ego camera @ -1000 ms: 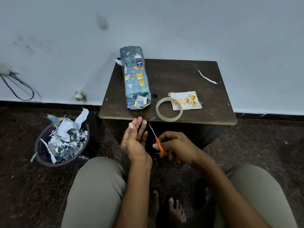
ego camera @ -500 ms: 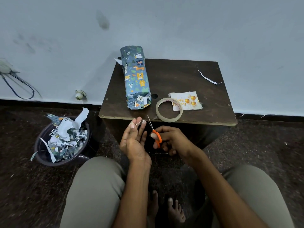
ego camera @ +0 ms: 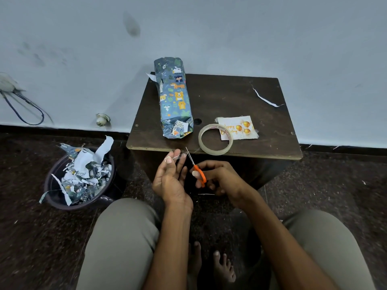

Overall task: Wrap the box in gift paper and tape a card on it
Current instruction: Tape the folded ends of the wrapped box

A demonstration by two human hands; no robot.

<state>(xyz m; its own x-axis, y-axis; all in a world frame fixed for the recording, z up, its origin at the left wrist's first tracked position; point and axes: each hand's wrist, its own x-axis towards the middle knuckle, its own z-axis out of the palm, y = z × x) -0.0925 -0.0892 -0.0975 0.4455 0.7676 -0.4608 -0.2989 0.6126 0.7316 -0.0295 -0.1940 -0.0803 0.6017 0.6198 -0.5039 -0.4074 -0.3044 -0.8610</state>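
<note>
left hand (ego camera: 170, 181): palm up just in front of the table edge, fingers mostly straight, thumb and fingertips pinching a short clear strip of tape (ego camera: 175, 157). looks held taut like that so the blades can get at it.
right hand (ego camera: 217, 177): fingers curled through the orange handles of the scissors (ego camera: 193, 163), blades angled up toward the strip. my guess is it's cutting or trimming the piece for the card.
box (ego camera: 173, 99): already wrapped in blue animal-print gift paper, lying lengthwise on the left part of the table, far end poking past the back edge toward the wall. near end looks folded shut, a bit crumpled.
card (ego camera: 240, 127): flat on the table to the right of the box, face up, gold balloons on it, not on the box yet. probably parked there in easy reach.
tape roll (ego camera: 215, 139): lying flat near the front edge, its rim overlapping the card's left corner, just beside the hands so pulling more is easy.
table (ego camera: 240, 97): small dark wooden one against the wall, with a thin white paper sliver (ego camera: 265, 98) at the back right.
bin (ego camera: 80, 177): on the floor to the left, stuffed with paper offcuts, so scraps go there, i'd say.
count: 1 wrapped box, 1 card, 1 tape roll, 1 pair of scissors, 1 tape strip in hand, 1 bin, 1 loose sliver on the table.
progress: wrapping looks done, taping the card is what's left.
</note>
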